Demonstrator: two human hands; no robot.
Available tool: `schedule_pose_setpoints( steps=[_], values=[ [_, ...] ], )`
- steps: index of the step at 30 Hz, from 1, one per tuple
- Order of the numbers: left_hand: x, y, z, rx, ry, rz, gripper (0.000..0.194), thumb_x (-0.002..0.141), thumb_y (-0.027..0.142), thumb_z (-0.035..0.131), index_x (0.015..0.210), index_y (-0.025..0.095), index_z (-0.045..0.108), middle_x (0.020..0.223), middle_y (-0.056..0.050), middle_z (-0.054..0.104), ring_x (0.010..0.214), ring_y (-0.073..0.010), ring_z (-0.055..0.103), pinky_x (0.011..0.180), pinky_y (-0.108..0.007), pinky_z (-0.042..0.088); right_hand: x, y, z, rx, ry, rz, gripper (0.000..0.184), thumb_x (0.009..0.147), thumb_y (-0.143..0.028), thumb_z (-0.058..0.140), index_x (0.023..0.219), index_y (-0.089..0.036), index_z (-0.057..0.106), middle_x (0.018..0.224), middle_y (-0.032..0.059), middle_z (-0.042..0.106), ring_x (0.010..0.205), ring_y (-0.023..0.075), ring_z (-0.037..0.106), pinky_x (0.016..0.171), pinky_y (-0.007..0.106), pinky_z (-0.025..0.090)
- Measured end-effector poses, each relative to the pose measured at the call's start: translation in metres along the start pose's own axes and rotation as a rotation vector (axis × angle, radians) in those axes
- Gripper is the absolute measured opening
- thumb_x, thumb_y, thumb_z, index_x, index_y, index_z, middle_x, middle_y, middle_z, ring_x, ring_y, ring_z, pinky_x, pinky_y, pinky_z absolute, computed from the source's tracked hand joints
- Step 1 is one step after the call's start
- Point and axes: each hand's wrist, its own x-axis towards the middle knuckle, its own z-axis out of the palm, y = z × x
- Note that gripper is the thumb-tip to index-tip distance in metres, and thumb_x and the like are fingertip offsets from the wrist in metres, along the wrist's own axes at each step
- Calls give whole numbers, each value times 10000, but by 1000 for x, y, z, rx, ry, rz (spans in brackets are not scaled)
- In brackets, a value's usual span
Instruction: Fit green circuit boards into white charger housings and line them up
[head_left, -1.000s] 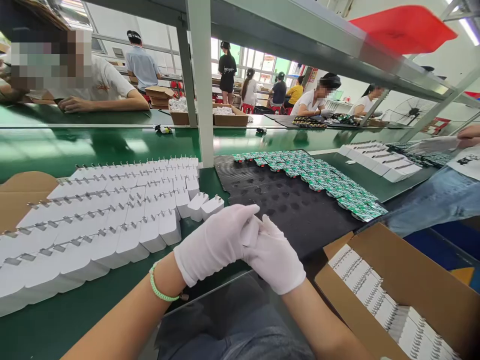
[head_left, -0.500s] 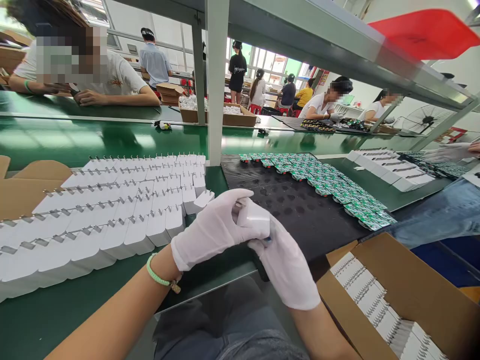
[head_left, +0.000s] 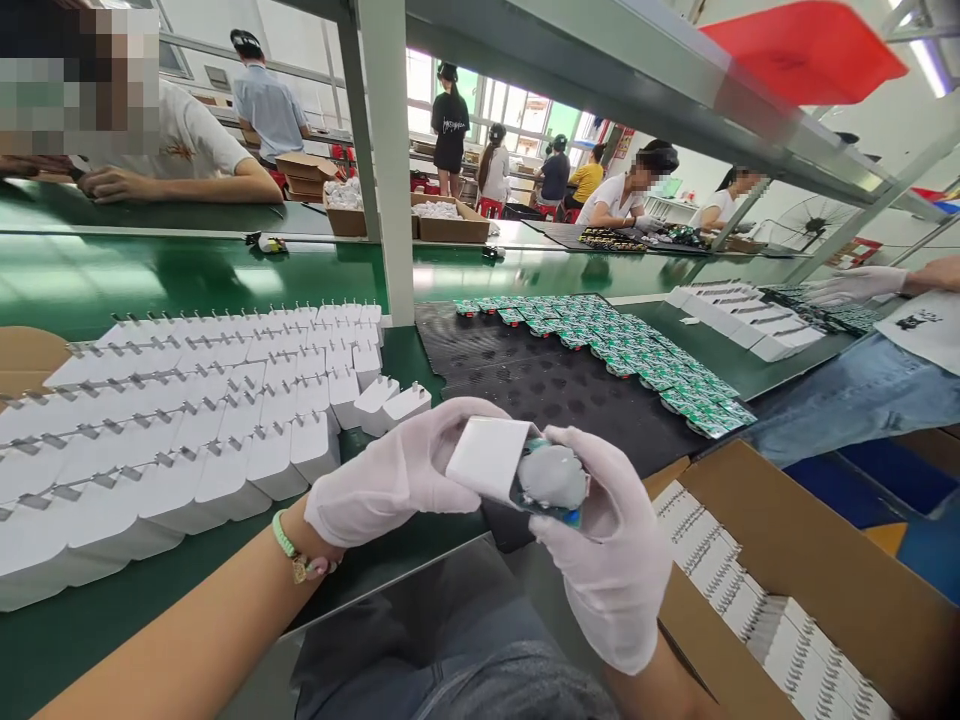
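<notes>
My left hand (head_left: 397,470), in a white glove, grips a white plug-style charger housing (head_left: 487,460) by its body. My right hand (head_left: 611,545), also gloved, holds the opposite end. At that end, a grey rounded part (head_left: 551,478) with a green-blue board edge shows between my fingers. Just beyond my left hand, two loose white chargers (head_left: 386,405) lie on the green bench (head_left: 390,360) beside long rows of white chargers (head_left: 202,420) with metal prongs up.
A black dimpled mat (head_left: 555,385) carries several rows of green circuit boards (head_left: 585,335). An open cardboard box (head_left: 795,540) of packed chargers sits at lower right. A co-worker's gloved hand (head_left: 855,285) reaches over more chargers at right. A steel shelf post (head_left: 386,160) rises behind the rows.
The charger has turned in my hands, and its grey end now shows. My hands have risen and spread apart, and the view has shifted slightly.
</notes>
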Motion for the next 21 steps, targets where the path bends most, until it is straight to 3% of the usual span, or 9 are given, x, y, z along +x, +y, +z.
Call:
schedule_pose_setpoints(
  steps=[3, 9, 14, 21],
  values=[
    [-1, 2, 0, 2, 10, 40, 536, 642, 226, 772, 1145, 235, 587, 1145, -64, 610, 1027, -250, 590, 808, -311, 523, 3, -7, -7, -83, -40, -137, 543, 762, -246, 748, 1266, -303, 553, 1186, 61, 610, 1096, 261, 560, 907, 400, 503],
    [0, 5, 2, 9, 7, 62, 529, 628, 49, 739, 1088, 274, 606, 1082, 3, 582, 960, -151, 570, 767, -196, 499, 12, -20, -11, -307, -119, -351, 569, 811, -245, 710, 1334, -279, 488, 1186, 81, 592, 1055, 241, 583, 875, 364, 536],
    [-1, 7, 4, 39, 9, 83, 517, 638, -19, 723, 1051, 269, 606, 1030, 18, 576, 904, -115, 565, 742, -157, 485, 14, -29, -13, -354, -174, -399, 572, 832, -193, 673, 1358, -260, 459, 1193, 83, 583, 1066, 232, 573, 879, 344, 551],
    [0, 9, 5, 104, 37, 101, 486, 647, 43, 756, 1060, 235, 584, 1062, -7, 589, 946, -153, 587, 757, -194, 506, 15, -32, -17, -391, -209, -405, 575, 836, -160, 660, 1366, -243, 453, 1239, 78, 569, 1109, 230, 552, 926, 330, 538]
  ],
)
